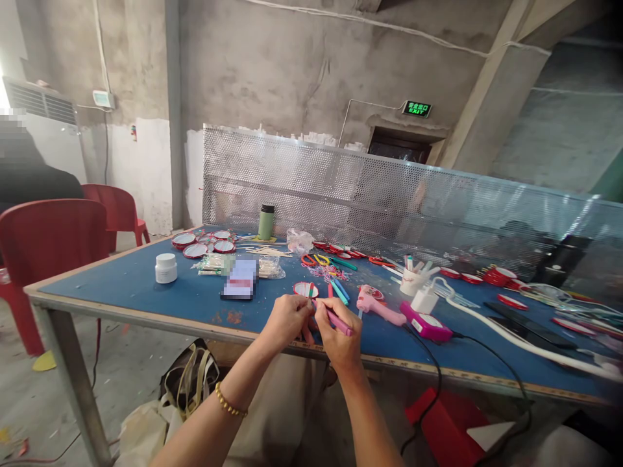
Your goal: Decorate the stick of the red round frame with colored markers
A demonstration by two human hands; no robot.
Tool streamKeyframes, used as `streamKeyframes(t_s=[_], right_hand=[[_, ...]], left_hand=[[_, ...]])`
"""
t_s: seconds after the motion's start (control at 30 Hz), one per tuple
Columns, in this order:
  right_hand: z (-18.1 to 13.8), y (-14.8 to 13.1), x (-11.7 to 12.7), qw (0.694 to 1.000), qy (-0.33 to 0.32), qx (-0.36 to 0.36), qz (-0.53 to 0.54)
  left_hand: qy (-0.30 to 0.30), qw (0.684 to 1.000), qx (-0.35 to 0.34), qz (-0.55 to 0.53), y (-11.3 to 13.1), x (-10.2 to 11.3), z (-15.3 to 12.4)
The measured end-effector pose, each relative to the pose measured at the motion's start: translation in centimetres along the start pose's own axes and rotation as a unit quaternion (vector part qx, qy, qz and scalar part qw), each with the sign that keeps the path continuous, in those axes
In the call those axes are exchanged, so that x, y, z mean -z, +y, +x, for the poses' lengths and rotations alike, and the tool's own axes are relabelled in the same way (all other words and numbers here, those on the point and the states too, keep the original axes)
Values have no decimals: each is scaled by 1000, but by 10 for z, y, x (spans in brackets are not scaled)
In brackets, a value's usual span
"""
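My right hand point(343, 340) grips a pink marker pen point(339, 322), its back end jutting out past the fingers. Close against it, my left hand point(286, 319) is closed in a pinch near the marker's front end; whatever lies between its fingers is hidden. Just beyond both hands, a round white disc with a red rim point(302, 288) lies on the blue table point(195, 308). Blue and green markers point(339, 292) rest to its right. A pink hot glue gun point(382, 306) lies further right, next to a magenta box point(426, 322) with a cable.
A phone point(240, 279), a white jar point(166, 268) and a green bottle point(266, 222) stand or lie leftward. Red-rimmed discs point(195, 250) are piled behind. Scissors point(321, 260), a cup of pens point(411, 280) and a thick white cable point(506, 340) occupy the right. A perforated metal screen point(311, 188) borders the back.
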State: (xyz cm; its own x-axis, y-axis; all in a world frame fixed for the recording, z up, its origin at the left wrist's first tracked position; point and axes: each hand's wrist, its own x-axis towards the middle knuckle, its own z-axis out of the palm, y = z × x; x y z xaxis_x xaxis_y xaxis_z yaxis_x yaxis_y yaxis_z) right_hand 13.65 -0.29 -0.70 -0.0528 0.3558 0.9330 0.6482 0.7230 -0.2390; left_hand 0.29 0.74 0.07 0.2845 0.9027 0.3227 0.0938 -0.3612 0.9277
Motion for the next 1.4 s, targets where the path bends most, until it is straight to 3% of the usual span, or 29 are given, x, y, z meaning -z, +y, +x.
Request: streamKeyframes(t_s=[1.4], right_hand=[[1,-6,3,1000,3,-3,15]], left_hand=[[7,1000,5,-4,2,-1,-1]])
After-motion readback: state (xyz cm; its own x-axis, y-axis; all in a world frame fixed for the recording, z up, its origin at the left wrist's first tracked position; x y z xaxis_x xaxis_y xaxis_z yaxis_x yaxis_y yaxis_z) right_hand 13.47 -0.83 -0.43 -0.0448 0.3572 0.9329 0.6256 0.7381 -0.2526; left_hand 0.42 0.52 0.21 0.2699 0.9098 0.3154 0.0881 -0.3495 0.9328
